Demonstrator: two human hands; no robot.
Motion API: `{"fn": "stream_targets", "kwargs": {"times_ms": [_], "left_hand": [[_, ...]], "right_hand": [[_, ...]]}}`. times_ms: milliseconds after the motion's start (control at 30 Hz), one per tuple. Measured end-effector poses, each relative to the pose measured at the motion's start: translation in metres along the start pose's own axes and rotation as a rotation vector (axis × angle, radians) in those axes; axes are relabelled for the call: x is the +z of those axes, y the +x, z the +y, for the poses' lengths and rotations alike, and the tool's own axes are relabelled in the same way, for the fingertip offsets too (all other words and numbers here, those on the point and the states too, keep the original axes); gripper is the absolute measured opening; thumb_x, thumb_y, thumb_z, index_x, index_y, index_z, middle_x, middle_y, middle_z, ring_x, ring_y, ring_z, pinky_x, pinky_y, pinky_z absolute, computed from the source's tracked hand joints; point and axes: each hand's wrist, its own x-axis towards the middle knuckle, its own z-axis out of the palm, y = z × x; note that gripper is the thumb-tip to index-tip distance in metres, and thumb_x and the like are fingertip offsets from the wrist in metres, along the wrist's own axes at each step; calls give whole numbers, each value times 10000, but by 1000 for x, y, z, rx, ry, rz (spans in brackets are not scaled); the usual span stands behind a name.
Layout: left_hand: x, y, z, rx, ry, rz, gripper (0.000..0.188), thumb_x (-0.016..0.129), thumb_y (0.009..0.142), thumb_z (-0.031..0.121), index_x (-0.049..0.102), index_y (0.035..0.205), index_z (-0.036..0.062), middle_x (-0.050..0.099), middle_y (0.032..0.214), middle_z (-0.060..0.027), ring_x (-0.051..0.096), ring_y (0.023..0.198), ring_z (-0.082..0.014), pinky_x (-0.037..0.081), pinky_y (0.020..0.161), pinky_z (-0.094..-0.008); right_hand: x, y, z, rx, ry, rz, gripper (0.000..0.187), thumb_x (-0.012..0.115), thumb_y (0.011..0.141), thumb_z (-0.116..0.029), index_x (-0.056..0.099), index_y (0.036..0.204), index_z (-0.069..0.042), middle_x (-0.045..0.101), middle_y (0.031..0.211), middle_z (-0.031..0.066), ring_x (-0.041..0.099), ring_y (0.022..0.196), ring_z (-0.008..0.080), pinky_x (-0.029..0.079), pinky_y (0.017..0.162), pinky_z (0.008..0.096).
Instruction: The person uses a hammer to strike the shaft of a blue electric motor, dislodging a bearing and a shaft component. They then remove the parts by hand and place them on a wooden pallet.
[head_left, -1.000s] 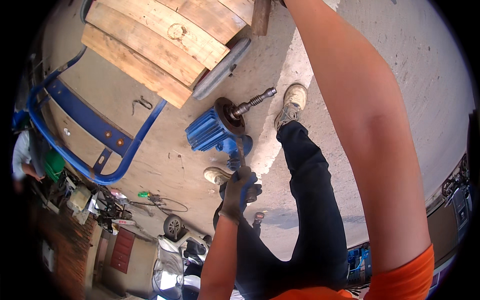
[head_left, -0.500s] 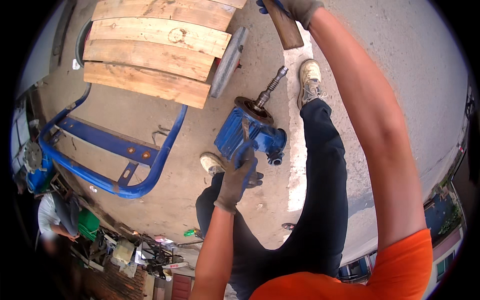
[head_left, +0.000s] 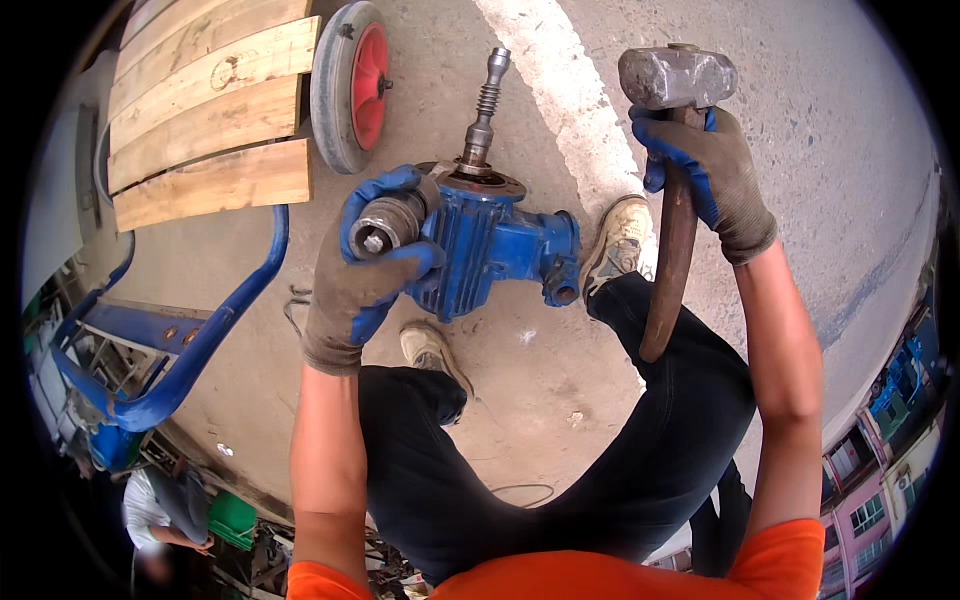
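My left hand (head_left: 365, 265), in a grey and blue work glove, is closed round a thick steel chisel (head_left: 385, 226). Its round, worn end faces up at me; the other end reaches toward the flange of a blue motor-gearbox unit (head_left: 468, 250), and whether they touch is hard to tell. A bare steel worm shaft (head_left: 487, 100) sticks up from that flange. On the right, apart from the unit, my gloved right hand (head_left: 705, 165) grips a short sledgehammer (head_left: 678, 78) just below its head. Its wooden handle (head_left: 672, 270) hangs down past my fist.
A blue-framed hand cart (head_left: 190, 355) with wooden slats (head_left: 215, 130) and a red-hubbed wheel (head_left: 350, 85) stands at the left. My shoes (head_left: 620, 235) flank the unit on the concrete floor. Another person (head_left: 165, 505) sits at lower left beside a green container (head_left: 232, 520) and scrap.
My right hand has come down and nearer, bringing the sledgehammer's head into view. My left hand has moved up and left with the chisel, whose round end now faces me. The view has shifted.
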Motion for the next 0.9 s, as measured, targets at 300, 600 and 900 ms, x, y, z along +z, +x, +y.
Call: {"fn": "stream_targets", "kwargs": {"times_ms": [300, 600, 900], "left_hand": [[-25, 56, -62, 198, 233, -105, 594, 574, 1011, 437, 473, 1380, -17, 694, 1147, -192, 725, 777, -242, 623, 646, -333], [-34, 69, -94, 519, 536, -271, 551, 789, 847, 83, 531, 1329, 14, 678, 1091, -91, 653, 858, -133, 578, 740, -282], [-15, 77, -102, 480, 552, -131, 414, 761, 816, -39, 596, 1192, 9, 648, 949, -16, 576, 807, -67, 493, 727, -208]], "right_hand": [[-2, -28, -14, -23, -8, 265, 303, 734, 832, -188, 666, 1047, 15, 658, 831, 120, 674, 685, 192, 567, 641, 299], [31, -75, -12, 117, -242, 359, 531, 815, 792, -374, 686, 1160, -14, 708, 935, 130, 725, 798, 177, 619, 700, 299], [38, 4, -94, 91, -317, 58, 238, 656, 864, -153, 679, 964, 62, 665, 729, 146, 663, 619, 189, 548, 574, 330]]}}
